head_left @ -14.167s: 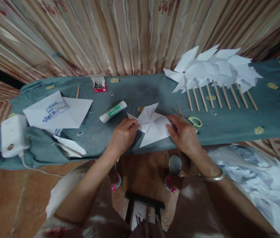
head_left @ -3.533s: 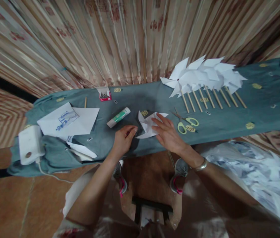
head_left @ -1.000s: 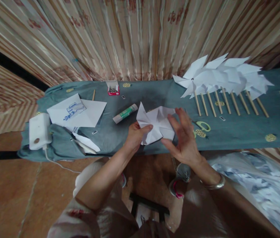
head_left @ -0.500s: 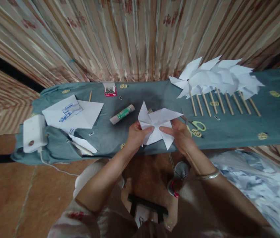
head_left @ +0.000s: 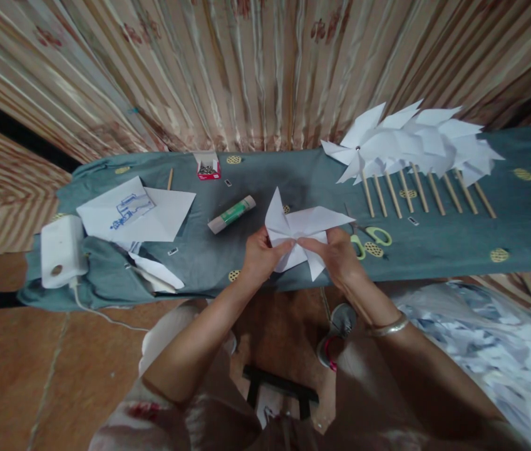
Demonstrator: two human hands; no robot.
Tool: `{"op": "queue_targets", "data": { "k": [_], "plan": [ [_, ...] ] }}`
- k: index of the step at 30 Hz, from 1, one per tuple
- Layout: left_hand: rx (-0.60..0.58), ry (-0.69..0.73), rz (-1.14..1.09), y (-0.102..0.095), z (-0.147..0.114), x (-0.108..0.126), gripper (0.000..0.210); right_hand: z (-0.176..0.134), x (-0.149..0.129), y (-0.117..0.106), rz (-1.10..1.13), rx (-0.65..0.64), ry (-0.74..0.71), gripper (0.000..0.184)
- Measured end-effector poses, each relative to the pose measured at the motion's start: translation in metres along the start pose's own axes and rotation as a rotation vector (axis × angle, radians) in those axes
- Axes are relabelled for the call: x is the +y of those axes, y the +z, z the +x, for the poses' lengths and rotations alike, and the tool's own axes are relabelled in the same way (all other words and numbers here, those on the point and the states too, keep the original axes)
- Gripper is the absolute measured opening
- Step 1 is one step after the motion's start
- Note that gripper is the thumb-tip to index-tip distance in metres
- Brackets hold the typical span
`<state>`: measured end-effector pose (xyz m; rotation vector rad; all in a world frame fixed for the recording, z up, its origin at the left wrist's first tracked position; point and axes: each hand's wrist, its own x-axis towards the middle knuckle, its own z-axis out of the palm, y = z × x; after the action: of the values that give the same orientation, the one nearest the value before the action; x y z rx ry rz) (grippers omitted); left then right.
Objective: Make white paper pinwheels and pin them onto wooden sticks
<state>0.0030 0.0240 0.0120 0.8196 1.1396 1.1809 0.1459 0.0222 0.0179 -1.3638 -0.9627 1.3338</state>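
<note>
A white paper pinwheel (head_left: 303, 220) is held between both hands above the front edge of the table. My left hand (head_left: 263, 255) is closed on its left side, thumb on top and fingers underneath. My right hand (head_left: 335, 255) grips the right side, its thumb reaching in to the centre. Both thumb tips press near the middle, where the folded points meet. The fingers under the paper are hidden. Just behind the left hand lies a glue stick (head_left: 231, 215) with a green label. Scissors (head_left: 372, 236) with light green handles lie right of the right hand.
Finished pinwheels (head_left: 416, 144) on wooden sticks lie in an overlapping row at the back right. A small red box (head_left: 208, 168) of metal pins stands open. White paper sheets (head_left: 171, 216) and a white corded device (head_left: 62, 252) are on the left. A bag of folded paper (head_left: 491, 351) sits lower right.
My right thumb has slid inward to the pinwheel's centre, close to the left thumb. The pinwheel has shifted slightly, and both hands still hold it.
</note>
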Motion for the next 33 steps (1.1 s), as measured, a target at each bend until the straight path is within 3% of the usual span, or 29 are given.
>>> {"op": "queue_targets", "data": {
  "k": [12,22,29,33],
  "plan": [
    [-0.043,0.004,-0.008,-0.004,0.001,0.000,0.031,0.000,0.001,0.002,-0.027,-0.002,0.005,0.039],
    [-0.004,-0.022,0.004,-0.005,0.001,0.002,0.034,-0.001,-0.003,0.005,-0.045,-0.038,0.020,0.040],
    [0.017,-0.046,-0.013,-0.005,0.003,0.005,0.034,0.002,-0.002,0.007,-0.101,0.026,-0.013,0.036],
    [0.008,-0.008,0.020,-0.007,0.005,0.009,0.029,0.004,-0.003,0.008,-0.042,-0.041,-0.026,0.037]
  ]
}}
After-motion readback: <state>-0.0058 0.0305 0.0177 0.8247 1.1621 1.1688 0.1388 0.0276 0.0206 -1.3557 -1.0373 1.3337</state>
